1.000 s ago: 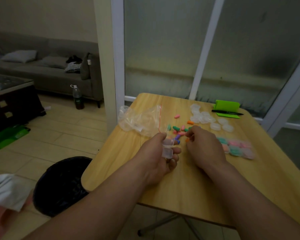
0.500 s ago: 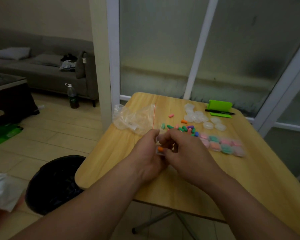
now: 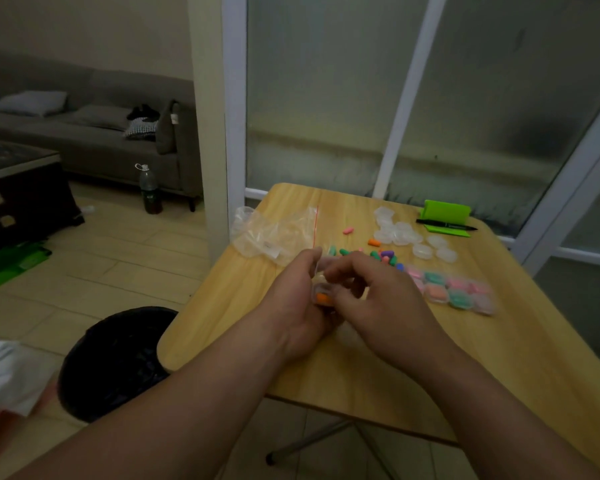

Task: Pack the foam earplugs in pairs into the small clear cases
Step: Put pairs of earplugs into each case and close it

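Observation:
My left hand (image 3: 300, 303) holds a small clear case (image 3: 321, 294) above the wooden table (image 3: 499, 358), with an orange earplug (image 3: 323, 298) showing inside it. My right hand (image 3: 378, 303) meets it from the right, its fingertips on the case; whether it pinches a plug is hidden. Loose earplugs (image 3: 383, 256) in green, pink, orange and purple lie just beyond my hands. Several empty clear cases (image 3: 400, 233) sit at the back. Filled cases (image 3: 454, 292) lie in rows to the right.
A crumpled clear zip bag (image 3: 274, 233) lies at the table's back left. A green stand (image 3: 445, 214) and a black pen (image 3: 445, 225) sit at the far edge. A black bin (image 3: 118, 362) stands on the floor left of the table. Glass panels rise behind.
My right hand left the loose earplug pile and came to the case in my left hand. An orange earplug now shows in the case.

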`<state>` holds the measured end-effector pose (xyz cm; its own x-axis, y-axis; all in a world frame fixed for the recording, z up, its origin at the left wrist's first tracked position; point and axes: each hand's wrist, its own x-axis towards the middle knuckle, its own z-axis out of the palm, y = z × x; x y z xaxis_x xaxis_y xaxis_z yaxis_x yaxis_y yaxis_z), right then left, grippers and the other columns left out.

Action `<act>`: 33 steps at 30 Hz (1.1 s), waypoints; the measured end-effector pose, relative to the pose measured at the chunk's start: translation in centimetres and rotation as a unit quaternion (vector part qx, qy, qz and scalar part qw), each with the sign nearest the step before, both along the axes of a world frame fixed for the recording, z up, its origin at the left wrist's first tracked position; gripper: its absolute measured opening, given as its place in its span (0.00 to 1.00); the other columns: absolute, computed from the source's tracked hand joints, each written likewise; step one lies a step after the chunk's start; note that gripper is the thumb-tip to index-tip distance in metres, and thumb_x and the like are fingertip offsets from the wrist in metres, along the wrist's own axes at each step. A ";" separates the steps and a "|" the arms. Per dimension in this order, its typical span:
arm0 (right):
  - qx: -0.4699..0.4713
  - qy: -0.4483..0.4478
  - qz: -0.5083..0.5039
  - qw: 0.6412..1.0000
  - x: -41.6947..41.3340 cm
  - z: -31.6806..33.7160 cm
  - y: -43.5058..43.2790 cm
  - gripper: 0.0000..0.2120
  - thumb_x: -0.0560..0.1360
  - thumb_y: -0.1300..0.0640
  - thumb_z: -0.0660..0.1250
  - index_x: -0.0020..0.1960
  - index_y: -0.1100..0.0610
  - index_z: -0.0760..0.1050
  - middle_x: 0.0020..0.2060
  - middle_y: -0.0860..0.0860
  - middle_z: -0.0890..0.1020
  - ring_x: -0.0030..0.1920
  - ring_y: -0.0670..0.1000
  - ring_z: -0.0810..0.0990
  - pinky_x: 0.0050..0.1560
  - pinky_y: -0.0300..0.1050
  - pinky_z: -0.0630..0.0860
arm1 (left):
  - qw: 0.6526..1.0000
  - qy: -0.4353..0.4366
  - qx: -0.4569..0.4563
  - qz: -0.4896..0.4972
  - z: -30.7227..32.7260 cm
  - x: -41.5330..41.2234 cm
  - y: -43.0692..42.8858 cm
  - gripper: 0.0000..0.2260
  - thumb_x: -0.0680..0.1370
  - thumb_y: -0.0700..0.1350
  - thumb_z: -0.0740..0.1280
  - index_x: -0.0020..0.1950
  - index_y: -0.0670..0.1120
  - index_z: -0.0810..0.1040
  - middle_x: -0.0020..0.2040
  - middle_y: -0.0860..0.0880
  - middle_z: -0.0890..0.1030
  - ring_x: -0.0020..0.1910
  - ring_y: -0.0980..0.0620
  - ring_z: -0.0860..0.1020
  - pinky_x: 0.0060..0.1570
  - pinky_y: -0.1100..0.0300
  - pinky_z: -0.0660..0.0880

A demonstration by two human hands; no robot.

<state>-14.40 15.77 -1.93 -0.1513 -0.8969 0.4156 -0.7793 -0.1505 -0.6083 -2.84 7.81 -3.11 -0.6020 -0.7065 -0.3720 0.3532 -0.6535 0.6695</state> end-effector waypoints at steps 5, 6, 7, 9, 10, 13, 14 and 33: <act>-0.062 -0.060 -0.084 0.993 -2.4 0.4 -1.3 0.06 0.80 0.59 0.71 0.51 0.48 0.82 0.43 0.41 0.84 0.44 0.42 0.80 0.41 0.34 0.73 | 0.998 -0.047 -0.016 0.029 0.6 0.7 -0.3 0.19 0.85 0.56 0.60 0.63 0.42 0.79 0.39 0.45 0.83 0.33 0.51 0.75 0.34 0.59 0.73; -0.058 -0.059 -0.101 0.991 -3.0 0.1 -1.6 0.05 0.80 0.58 0.71 0.51 0.48 0.82 0.44 0.41 0.84 0.44 0.42 0.80 0.41 0.37 0.74 | 0.998 -0.055 -0.016 0.034 0.7 0.9 -0.3 0.20 0.85 0.56 0.60 0.63 0.42 0.79 0.40 0.45 0.83 0.33 0.50 0.76 0.34 0.59 0.74; -0.048 -0.053 -0.118 0.990 -3.5 -0.2 -2.0 0.05 0.80 0.58 0.71 0.50 0.48 0.82 0.44 0.41 0.83 0.43 0.41 0.80 0.41 0.40 0.73 | 0.997 -0.061 -0.018 0.037 0.7 1.2 -0.5 0.20 0.85 0.56 0.60 0.64 0.42 0.80 0.43 0.44 0.83 0.35 0.50 0.77 0.34 0.58 0.75; -0.016 -0.024 -0.143 0.989 -4.1 -0.9 -2.6 0.04 0.80 0.57 0.71 0.51 0.47 0.81 0.44 0.40 0.82 0.44 0.40 0.78 0.41 0.41 0.72 | 0.997 -0.062 -0.019 0.041 0.6 1.8 -0.8 0.19 0.85 0.55 0.59 0.63 0.43 0.80 0.47 0.43 0.83 0.37 0.49 0.78 0.37 0.57 0.77; 0.000 -0.007 -0.148 0.989 -4.2 -1.3 -2.9 0.04 0.80 0.56 0.71 0.51 0.47 0.81 0.46 0.40 0.82 0.45 0.41 0.78 0.42 0.41 0.73 | 0.997 -0.061 -0.017 0.044 0.6 2.1 -0.9 0.19 0.85 0.55 0.59 0.64 0.43 0.80 0.49 0.43 0.83 0.38 0.48 0.79 0.38 0.56 0.77; 0.034 0.057 -0.147 0.987 -4.1 -2.4 -4.2 0.06 0.80 0.54 0.70 0.56 0.48 0.81 0.52 0.43 0.82 0.49 0.43 0.78 0.47 0.43 0.73 | 0.997 -0.054 -0.019 0.050 0.7 2.6 -1.1 0.20 0.86 0.54 0.57 0.65 0.41 0.80 0.48 0.42 0.82 0.38 0.48 0.78 0.38 0.56 0.77; 0.044 0.083 -0.146 0.985 -3.9 -2.7 -4.7 0.08 0.80 0.53 0.70 0.59 0.48 0.82 0.54 0.45 0.81 0.52 0.45 0.78 0.49 0.44 0.74 | 0.997 -0.055 -0.020 0.052 0.8 2.6 -1.1 0.20 0.86 0.54 0.57 0.65 0.41 0.79 0.47 0.42 0.82 0.38 0.48 0.78 0.37 0.56 0.76; 0.048 0.100 -0.152 0.982 -2.3 -3.0 -7.0 0.06 0.76 0.53 0.74 0.51 0.48 0.77 0.46 0.46 0.78 0.48 0.48 0.79 0.47 0.46 0.78 | 0.999 -0.036 -0.019 0.030 0.6 2.4 -1.5 0.20 0.85 0.54 0.58 0.66 0.41 0.78 0.46 0.43 0.80 0.36 0.49 0.77 0.33 0.58 0.74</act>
<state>-16.68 8.78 -4.96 -0.3410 -0.8597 0.3802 -0.8851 0.1574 -0.4380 -0.46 6.34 -2.56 -0.5307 -0.7553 -0.3846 0.3414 -0.6058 0.7186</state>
